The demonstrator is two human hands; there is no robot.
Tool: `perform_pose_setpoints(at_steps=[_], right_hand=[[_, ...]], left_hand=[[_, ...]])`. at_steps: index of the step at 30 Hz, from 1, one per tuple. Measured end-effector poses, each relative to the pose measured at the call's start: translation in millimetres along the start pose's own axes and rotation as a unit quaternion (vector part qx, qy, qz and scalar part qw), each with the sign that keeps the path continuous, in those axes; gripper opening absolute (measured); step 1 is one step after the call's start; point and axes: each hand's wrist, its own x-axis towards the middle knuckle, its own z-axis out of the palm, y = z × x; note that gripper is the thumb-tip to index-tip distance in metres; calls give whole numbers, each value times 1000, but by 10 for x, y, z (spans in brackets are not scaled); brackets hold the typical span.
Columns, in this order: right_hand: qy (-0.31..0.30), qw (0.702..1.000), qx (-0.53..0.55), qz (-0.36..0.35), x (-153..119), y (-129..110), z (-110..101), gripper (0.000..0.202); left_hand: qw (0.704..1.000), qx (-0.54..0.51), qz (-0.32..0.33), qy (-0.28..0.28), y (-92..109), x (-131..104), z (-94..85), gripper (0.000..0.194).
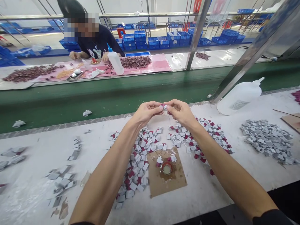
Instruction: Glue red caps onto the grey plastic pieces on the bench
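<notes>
Both my arms reach forward over the white table, and my hands meet near its far edge. Pinched between the fingertips of my left hand (150,111) and my right hand (179,112) is a small grey-and-maroon piece (164,107), largely covered by the fingers. Below them, a brown cardboard square (154,184) lies on the table, wet in places. It carries a bottle cap (167,169) with pale contents and a few small pieces (159,160). Grey-and-maroon pieces lie heaped to the left (138,156) and right (211,132) of the cardboard.
A pile of grey pieces (267,140) lies at the right, near a white plastic bottle (240,97). More grey pieces (62,181) are scattered at left. Across the green conveyor belt (112,100), a person (93,43) works at another table. A slanted metal post (248,53) rises at right.
</notes>
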Motion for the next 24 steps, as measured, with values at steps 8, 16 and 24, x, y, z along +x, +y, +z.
perform_pose_setpoints(at_steps=[8,16,24], right_hand=[[-20,999,-23,42,11,19,-70,28],[40,994,24,101,-70,-67,-175,20],[60,985,1,159,-961,-145,-246,57]], left_hand=[[997,67,-35,-26,76,-24,39,13],[963,210,-83,145,112,754,-97,20],[914,312,-128,227,-16,878,-90,44]])
